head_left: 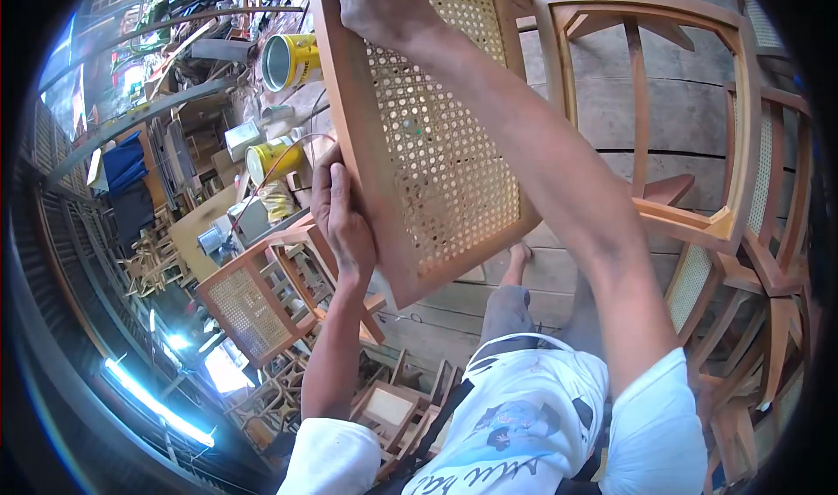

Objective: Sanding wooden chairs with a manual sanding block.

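A reddish-brown wooden chair stands tilted in front of me. Its caned back panel (445, 137) has a wooden frame with woven cane inside. My left hand (343, 224) is closed on the outer left edge of that frame, fingers pointing up along it. A small brown piece shows just above its fingertips; I cannot tell what it is. My right hand (384, 6) reaches across the cane and is closed over the frame's upper left edge, its fingertips partly hidden. To the right, the open seat frame (738, 128) shows bare rails with no cane in it.
Yellow cans (305, 61) and a second yellow tin (275, 157) stand beyond the panel on the left. Another caned chair (244, 312) sits at lower left. Several chair frames (768, 277) crowd the right side. Wooden planks (454, 320) form the floor around my bare foot.
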Tool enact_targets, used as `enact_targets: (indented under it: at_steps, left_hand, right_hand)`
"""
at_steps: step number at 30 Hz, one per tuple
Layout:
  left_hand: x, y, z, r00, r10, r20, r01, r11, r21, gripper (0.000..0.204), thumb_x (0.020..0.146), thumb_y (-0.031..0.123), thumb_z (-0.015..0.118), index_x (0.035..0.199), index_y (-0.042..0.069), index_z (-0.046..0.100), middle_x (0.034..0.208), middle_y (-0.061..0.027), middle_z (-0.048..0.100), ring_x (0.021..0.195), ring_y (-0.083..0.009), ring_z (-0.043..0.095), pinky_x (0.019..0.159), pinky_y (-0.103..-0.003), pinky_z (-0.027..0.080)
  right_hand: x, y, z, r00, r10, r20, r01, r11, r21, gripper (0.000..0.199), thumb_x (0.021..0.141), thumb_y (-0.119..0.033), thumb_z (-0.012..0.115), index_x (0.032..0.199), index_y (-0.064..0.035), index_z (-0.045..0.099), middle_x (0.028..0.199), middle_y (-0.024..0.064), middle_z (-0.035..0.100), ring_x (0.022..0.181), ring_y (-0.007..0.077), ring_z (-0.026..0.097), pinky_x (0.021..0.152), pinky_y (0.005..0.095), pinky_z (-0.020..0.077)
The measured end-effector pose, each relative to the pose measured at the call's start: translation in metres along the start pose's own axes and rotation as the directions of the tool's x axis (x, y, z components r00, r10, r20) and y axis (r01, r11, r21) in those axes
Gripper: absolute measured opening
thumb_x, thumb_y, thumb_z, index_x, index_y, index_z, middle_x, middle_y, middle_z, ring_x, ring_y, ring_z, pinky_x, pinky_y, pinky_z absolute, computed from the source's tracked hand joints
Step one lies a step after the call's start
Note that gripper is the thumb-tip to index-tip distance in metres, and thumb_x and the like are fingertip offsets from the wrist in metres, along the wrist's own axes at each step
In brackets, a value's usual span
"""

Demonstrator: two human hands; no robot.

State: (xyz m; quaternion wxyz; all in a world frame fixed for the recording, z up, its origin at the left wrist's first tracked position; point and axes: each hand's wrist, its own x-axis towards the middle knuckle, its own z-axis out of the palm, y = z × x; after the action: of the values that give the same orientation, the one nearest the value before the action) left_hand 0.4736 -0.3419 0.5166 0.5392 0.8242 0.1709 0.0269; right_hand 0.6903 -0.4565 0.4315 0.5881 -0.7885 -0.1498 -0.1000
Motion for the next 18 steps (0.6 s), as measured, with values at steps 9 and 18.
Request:
enact_targets:
  at_steps: [9,18]
  left_hand:
    - [0.004,-0.009,-0.005,0.999,-0.034,0.004,0.034,0.999,0.010,0.039,0.112,0.027,0.042,0.128,-0.002,0.062,0.120,-0.0081,0.063,0.108,-0.0143,0.057,0.100,-0.030,0.042]
    - [0.001,0.000,0.010,0.996,0.060,0.071,-0.074,0.977,0.202,0.040,0.097,0.020,0.076,0.128,0.001,0.060,0.116,-0.0059,0.063,0.103,-0.0127,0.058,0.095,-0.029,0.047]
  right_hand:
    - [-0.332,-0.163,-0.006,0.992,0.074,0.104,-0.086,0.990,0.111,0.047,0.097,-0.006,0.053,0.143,-0.0045,0.060,0.150,0.0156,0.057,0.140,0.0283,0.053,0.112,0.0452,0.0405]
    - [-0.418,-0.114,0.011,0.817,0.557,-0.148,-0.541,0.830,0.133,0.055,0.082,0.013,0.054,0.136,-0.0007,0.062,0.147,0.0196,0.057,0.140,0.0365,0.052,0.119,0.0484,0.0384]
